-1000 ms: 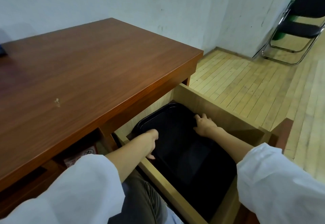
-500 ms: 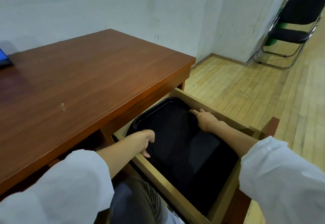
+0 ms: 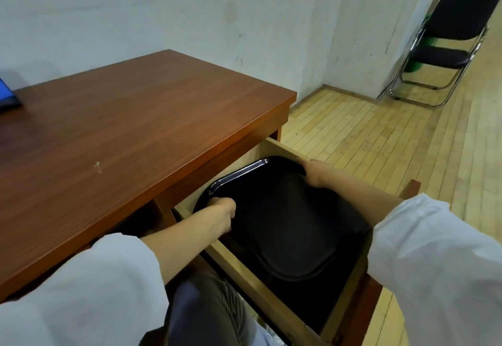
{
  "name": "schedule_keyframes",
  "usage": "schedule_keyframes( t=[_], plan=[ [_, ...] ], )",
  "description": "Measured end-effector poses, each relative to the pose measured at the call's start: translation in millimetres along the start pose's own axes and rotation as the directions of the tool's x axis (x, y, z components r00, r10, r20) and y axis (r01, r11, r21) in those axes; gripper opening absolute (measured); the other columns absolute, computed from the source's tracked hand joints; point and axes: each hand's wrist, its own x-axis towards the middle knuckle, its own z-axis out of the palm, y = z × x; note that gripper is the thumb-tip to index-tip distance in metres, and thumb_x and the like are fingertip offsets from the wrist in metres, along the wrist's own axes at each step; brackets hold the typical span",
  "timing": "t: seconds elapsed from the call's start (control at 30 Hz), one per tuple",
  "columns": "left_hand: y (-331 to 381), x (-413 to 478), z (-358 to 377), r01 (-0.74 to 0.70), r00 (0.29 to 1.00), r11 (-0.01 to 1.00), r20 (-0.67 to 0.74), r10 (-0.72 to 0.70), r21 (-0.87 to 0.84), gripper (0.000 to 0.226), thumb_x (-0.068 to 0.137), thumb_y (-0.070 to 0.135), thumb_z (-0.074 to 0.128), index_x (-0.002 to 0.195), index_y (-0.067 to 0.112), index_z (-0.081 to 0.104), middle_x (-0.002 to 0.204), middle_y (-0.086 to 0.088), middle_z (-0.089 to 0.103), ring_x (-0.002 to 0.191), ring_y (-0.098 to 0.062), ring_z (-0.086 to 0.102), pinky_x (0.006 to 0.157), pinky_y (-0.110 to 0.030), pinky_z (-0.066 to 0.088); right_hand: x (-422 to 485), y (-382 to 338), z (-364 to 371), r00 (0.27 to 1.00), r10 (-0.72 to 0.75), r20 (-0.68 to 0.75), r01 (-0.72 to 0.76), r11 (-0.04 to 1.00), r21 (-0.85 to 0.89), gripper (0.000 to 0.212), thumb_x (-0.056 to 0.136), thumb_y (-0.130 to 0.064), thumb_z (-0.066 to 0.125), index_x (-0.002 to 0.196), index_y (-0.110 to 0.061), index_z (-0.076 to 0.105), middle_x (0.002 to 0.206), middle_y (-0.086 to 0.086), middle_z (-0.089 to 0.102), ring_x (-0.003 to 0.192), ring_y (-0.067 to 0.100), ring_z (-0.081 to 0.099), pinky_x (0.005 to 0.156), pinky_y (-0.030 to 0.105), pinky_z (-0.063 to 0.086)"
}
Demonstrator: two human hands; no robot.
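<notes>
Tray [image 3: 285, 223] held in open drawer [image 3: 244, 269]

Tray is seen inside the drawer, pulled out under the desk [image 3: 122, 133]. Its 9 o'clock rim is clasped by the left hand [image 3: 221, 211]; its 1 o'clock rim is grasped by the right hand [image 3: 315, 173]. Folding chair [image 3: 445, 55] noted at 2 o'clock, well apart.

A glossy black tray [image 3: 285, 226] lies in a pale wood drawer [image 3: 244, 267] under the reddish-brown wood-grain bench [image 3: 122, 133], white sleeves [image 3: 89, 291] nearby.

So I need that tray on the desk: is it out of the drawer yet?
Not yet: the black tray lies inside the open drawer, with the left hand and right hand holding its opposite edges.
</notes>
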Motion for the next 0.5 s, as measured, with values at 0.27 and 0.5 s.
schedule_keyframes(
  t=[0.27, 0.5],
  plan=[
    [24, -26, -36, -0.16, 0.987, 0.985, 0.029, 0.158, 0.064, 0.027, 0.09, -0.008, 0.046, 0.112, 0.006, 0.04, 0.106, -0.016, 0.044, 0.117, -0.03, 0.048, 0.09, -0.033, 0.045, -58, -4, -21, 0.987, 0.159, 0.015, -0.16, 0.987, 0.018, 0.031, 0.094, -0.02, 0.045, 0.12, -0.007, 0.053, 0.121, 0.012, 0.057, 0.107, 0.027, 0.056, 0.085, 0.032, 0.044],
    [22, -57, -39, -0.158, 0.97, 0.987, 0.185, 0.155, -0.003, 0.044, 0.084, -0.012, 0.049, 0.125, 0.005, 0.046, 0.121, -0.013, 0.051, 0.1, -0.027, 0.056, 0.065, -0.035, 0.051, -138, 14, -43, 0.965, 0.241, -0.1, -0.236, 0.97, 0.053, 0.031, 0.093, -0.02, 0.04, 0.114, -0.004, 0.055, 0.091, 0.007, 0.058, 0.08, 0.021, 0.057, 0.065, 0.027, 0.046]
  ],
)
